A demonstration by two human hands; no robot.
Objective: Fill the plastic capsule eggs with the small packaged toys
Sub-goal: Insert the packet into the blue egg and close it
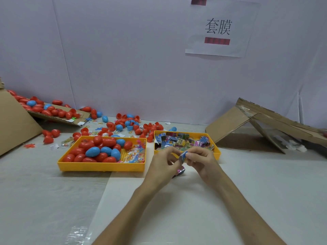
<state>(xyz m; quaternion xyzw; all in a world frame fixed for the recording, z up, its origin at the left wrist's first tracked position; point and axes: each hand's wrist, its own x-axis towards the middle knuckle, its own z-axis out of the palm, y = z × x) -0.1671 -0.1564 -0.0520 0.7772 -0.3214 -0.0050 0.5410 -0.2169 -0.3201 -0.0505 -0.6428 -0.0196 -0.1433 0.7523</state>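
Subject item: one small blue-printed packaged toy (pixel 184 155), held in the air above the pale counter (pixel 247 183), just in front of the near rim of the right-hand yellow plastic tray (pixel 218 153). Its long axis stands close to upright, with the top end leaning slightly right and away from the person.

The packet sits between the two hands. The left hand (pixel 163 167) has its fingers curled in and meets the packet's left side. The right hand (pixel 201 160) pinches the right edge between thumb and forefinger; the remaining fingers (pixel 195 160) are folded below. Both hands grip the packet.

Directly beneath the hands a dark, pinkish object (pixel 180 171) lies on the counter; it is mostly hidden and cannot be identified.

The right-hand tray holds a heap of similar packets (pixel 184 141). A second yellow plastic tray (pixel 100 167), to the left, holds red and blue plastic capsule eggs (pixel 99 151). More eggs (pixel 123 123) lie scattered on the counter behind.
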